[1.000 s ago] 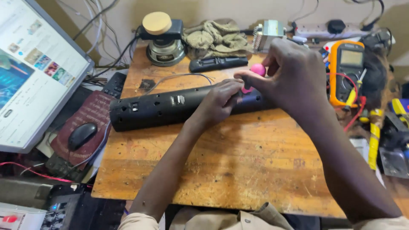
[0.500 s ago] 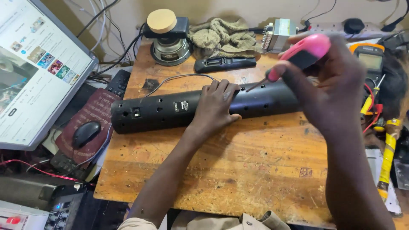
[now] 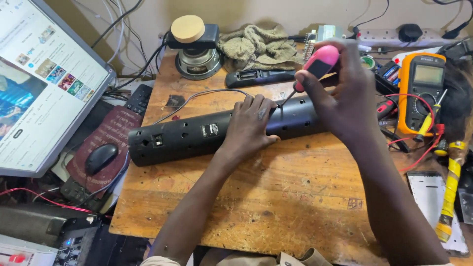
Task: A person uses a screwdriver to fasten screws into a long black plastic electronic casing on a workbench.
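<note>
right hand (image 3: pixel 345 98): fingers (image 3: pixel 308 81) closed around the pink handle of a screwdriver (image 3: pixel 318 64); the thin shaft slants down and left, its tip at the top of the black casing
left hand (image 3: pixel 249 125): fingers (image 3: pixel 253 103) spread flat and pressed on the soundbar (image 3: pixel 187 138), gripping nothing; the palm lies over its middle
soundbar: a long black tube lying across the wooden desk (image 3: pixel 276 207), left end lower and nearer, right end hidden behind the right hand; small holes dot its side
behind the bar: a black remote (image 3: pixel 256 76) lies just beyond it; a crumpled olive cloth (image 3: pixel 256 44) lies further back; a round speaker driver (image 3: pixel 197 61) stands at the back left
right of the hands: a yellow multimeter (image 3: pixel 426 91) with red leads, near the desk edge
left of the desk: a black mouse (image 3: pixel 101 157) on a dark red pad (image 3: pixel 111 133); a lit monitor (image 3: pixel 39 83) leans over them
</note>
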